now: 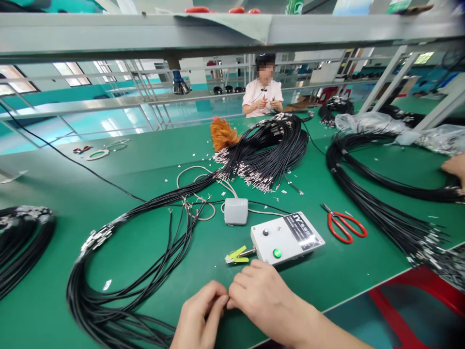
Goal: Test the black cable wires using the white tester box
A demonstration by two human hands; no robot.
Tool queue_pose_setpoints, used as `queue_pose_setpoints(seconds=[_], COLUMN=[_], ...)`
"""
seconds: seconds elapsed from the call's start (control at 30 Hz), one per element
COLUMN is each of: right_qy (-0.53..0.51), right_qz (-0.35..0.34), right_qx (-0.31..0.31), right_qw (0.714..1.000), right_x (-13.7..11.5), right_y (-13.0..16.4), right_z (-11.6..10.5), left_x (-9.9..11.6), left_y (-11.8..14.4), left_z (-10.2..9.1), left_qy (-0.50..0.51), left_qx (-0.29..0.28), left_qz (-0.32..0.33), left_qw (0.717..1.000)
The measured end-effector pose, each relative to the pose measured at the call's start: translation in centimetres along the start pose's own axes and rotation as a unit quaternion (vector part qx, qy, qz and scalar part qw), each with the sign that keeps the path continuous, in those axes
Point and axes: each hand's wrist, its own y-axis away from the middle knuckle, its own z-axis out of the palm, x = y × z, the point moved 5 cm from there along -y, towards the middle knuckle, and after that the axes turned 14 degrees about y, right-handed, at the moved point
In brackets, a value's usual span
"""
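Head view: left hand (pixel 198 315) and right hand (pixel 259 295) meet fingertip to fingertip on the green worktop (pixel 152 257), pinching something too small to make out. Black cables (pixel 119 291) loop just left; the white box (pixel 286 237) sits just beyond. Its label is unreadable.

Tester box (pixel 286 238) between cable loop (pixel 119 271) left and scissors (pixel 345 226) right

Left hand (pixel 198 315) and right hand (pixel 263 300): fingertips pinched together, anything between them hidden. Black cable bundle (pixel 22 242), far left: cut by edge. White tester box (pixel 286 237) label: too small to read.
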Motion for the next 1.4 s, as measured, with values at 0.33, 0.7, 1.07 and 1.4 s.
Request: queue_pose_setpoints(seconds=[0.33,0.7,1.07,1.4], right_qy=[0.055,0.207,0.193,0.167], right_qz=[0.093,0.081,0.053,0.075], right_qx=[0.015,-0.047,-0.067,-0.101], right_qw=[0.994,0.974,0.978,0.978], right_x=[4.1,4.7,5.1,5.1], right_y=[0.4,-1.3,-2.0,-1.9], right_z=[-1.1,2.0,1.7,1.7], left_x=[-0.2,-0.5,-1.0,-1.7], left_y=[-1.7,-3.9,-5.1,-5.2], left_z=[-1.8,-1.8,-1.3,-1.2], left_qy=[0.003,0.081,0.064,0.006], left_qx=[0.072,0.084,0.085,0.061], left_qz=[-0.011,-0.066,-0.062,-0.051], left_qw=[0.997,0.991,0.992,0.997])
